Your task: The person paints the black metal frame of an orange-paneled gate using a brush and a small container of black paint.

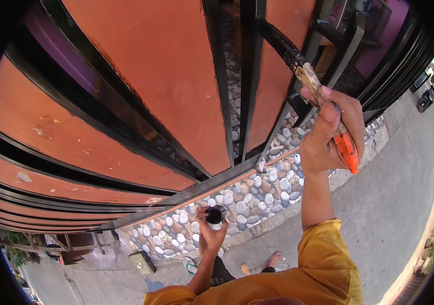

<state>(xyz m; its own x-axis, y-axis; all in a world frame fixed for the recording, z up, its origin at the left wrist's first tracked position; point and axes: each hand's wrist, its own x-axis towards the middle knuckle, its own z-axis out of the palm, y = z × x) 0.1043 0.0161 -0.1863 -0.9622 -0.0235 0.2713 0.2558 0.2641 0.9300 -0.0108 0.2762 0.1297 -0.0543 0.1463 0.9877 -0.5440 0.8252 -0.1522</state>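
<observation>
My right hand (pixel 331 129) is raised and grips a paintbrush (pixel 308 78) with a worn, orange-tipped handle. Its bristle end, coated in black, meets a black fence bar (pixel 252 76) near the top. Lower down, my left hand (pixel 212 232) holds a small round container of black paint (pixel 215 214) by its sides, above the pebbled strip. Orange panels (pixel 171 76) stand between the black bars, with uneven dark marks along some edges.
A pebble-set strip (pixel 241 207) runs along the fence's foot. Beside it lies concrete pavement (pixel 384 183). A stone block (pixel 142 262) and a slipper (pixel 190 265) are near my feet. A motorcycle (pixel 426 100) stands at the far right.
</observation>
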